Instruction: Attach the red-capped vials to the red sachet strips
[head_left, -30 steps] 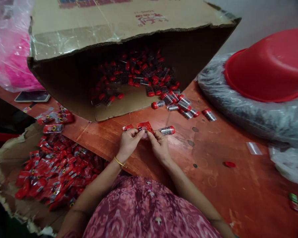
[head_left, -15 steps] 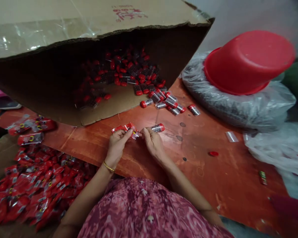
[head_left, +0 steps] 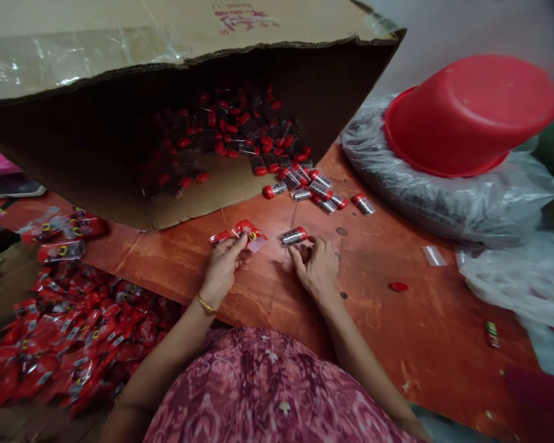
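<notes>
My left hand (head_left: 222,266) pinches a small red printed plastic bag (head_left: 251,232) between thumb and fingers. A second red patch of packaging, partly covered by the fingers, shows at its left side. A small clear bottle (head_left: 292,236) with a red cap and dark contents lies on its side on the table. Just below and right of that bottle is my right hand (head_left: 317,266), thumb and fingers apart with nothing between them. Whether its thumb touches the bottle I cannot tell.
A tipped cardboard box (head_left: 189,212) holds many red-capped bottles, some spilling onto the table (head_left: 277,295). Filled red bags (head_left: 74,332) are heaped at lower left. On the right, a red bucket (head_left: 466,117) rests upside down on a plastic-wrapped bundle (head_left: 373,160). A loose red cap (head_left: 399,287) lies nearby.
My right hand has let go of the bag's edge and moved right, its fingers spreading beside the bottle. My left hand still holds the bag, which now lies more open to view.
</notes>
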Demonstrator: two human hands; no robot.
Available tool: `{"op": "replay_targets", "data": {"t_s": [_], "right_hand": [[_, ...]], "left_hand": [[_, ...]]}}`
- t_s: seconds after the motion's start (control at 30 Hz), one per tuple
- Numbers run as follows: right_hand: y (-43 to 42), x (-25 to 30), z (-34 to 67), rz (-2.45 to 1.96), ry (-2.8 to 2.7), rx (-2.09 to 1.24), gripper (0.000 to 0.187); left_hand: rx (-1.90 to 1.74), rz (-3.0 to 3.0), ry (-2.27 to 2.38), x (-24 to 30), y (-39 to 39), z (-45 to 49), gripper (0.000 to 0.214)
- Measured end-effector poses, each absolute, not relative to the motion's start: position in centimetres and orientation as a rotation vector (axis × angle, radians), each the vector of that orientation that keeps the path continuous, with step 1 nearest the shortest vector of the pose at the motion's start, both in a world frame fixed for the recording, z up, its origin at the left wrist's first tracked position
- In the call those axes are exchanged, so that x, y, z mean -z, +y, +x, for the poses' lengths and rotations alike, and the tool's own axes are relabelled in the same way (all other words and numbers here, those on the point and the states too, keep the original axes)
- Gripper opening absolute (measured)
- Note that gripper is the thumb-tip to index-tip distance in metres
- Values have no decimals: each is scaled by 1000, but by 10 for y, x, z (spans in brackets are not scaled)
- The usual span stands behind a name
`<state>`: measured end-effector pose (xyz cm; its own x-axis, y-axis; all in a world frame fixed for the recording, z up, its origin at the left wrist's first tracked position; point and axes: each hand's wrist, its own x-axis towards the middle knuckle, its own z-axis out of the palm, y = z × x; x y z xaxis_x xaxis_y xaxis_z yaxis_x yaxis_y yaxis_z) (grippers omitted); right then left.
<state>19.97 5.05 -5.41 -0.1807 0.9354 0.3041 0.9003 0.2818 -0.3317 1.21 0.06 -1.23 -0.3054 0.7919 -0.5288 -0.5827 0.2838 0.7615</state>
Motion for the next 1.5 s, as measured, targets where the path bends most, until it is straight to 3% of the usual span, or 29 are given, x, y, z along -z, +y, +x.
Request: {"op": "replay_targets", "data": {"t_s": [0.1, 0.3, 0.43, 0.67, 0.9, 1.03, 1.27, 1.5], "right_hand": [[60, 44, 177, -1790, -2113, -91, 61], [68, 43, 173, -1710, -2331, -72, 37], [60, 57, 194, -1489, -2332, -136, 42], [43, 60, 205, -1823, -2206, 111, 43], [50, 64, 217, -1853, -2169, 65, 36], [52, 57, 225, -1718, -1942, -368, 36], [20, 2, 208, -1241, -1468, -1643, 32], [18, -1, 190, -1138, -1246, -1935, 26]], "left_hand": [[-1374, 253, 1310, 12, 0, 17, 41], [-1434, 322, 1345, 12, -2, 19, 39], [-1399, 240, 1318, 13, 0, 16, 41], [-1402, 224, 1304, 12, 2, 15, 40], [-1409, 240, 1324, 12, 0, 16, 39], [-1396, 204, 1273, 12, 1, 16, 39], [-1425, 285, 1269, 12, 0, 22, 35], [-1470, 504, 1252, 11, -3, 24, 29]]}}
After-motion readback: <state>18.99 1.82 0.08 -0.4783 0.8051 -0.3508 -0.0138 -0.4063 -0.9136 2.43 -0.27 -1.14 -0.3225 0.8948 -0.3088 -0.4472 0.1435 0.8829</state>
